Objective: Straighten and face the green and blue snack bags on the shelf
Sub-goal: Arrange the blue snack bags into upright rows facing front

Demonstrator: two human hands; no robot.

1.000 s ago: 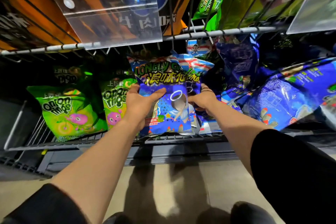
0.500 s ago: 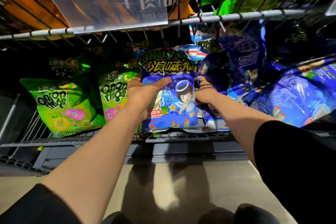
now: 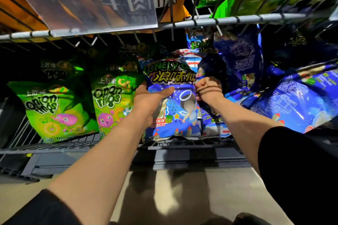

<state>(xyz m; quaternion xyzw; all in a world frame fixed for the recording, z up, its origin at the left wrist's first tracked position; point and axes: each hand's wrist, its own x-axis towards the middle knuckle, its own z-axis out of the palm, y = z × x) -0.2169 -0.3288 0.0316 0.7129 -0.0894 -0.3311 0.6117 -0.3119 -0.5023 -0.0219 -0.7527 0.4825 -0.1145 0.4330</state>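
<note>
- Head view, looking down and forward into a wire shelf point(image 3: 182, 145) that runs across the middle of the frame.
- Front blue snack bag point(image 3: 175, 104) stands upright at frame centre, its bottom edge on the shelf's front lip, printed face toward the camera.
- Left hand point(image 3: 148, 100) grips that bag's left edge: thumb lies across the front panel, fingers go behind the bag and are hidden.
- Right hand point(image 3: 206, 89) is at the bag's right edge, fingers curled. It seems to pinch the edge of the front blue snack bag, though a darker blue bag point(image 3: 212, 67) sits right behind the knuckles and the exact contact is hard to separate.
- A dark hair tie point(image 3: 210, 90) circles the right wrist.
- Both forearms enter from the bottom of the frame; black sleeves at lower left and lower right.
- Left of centre: two green onion-ring bags, one point(image 3: 56, 113) at far left and one point(image 3: 113, 104) just beside the left hand. Both upright, faces forward, the far-left one tilted slightly.
- Right of centre: more blue bags point(image 3: 300, 100) lie slumped and tilted, backs showing, overlapping one another.
- Behind the front bag, another blue bag point(image 3: 199, 45) of the same print is partly visible.
- Upper shelf point(image 3: 237, 20) crosses the top of the frame, holding orange bags at upper left and green bags at upper right.
- A clear plastic label holder point(image 3: 87, 0) hangs from the upper left.
</note>
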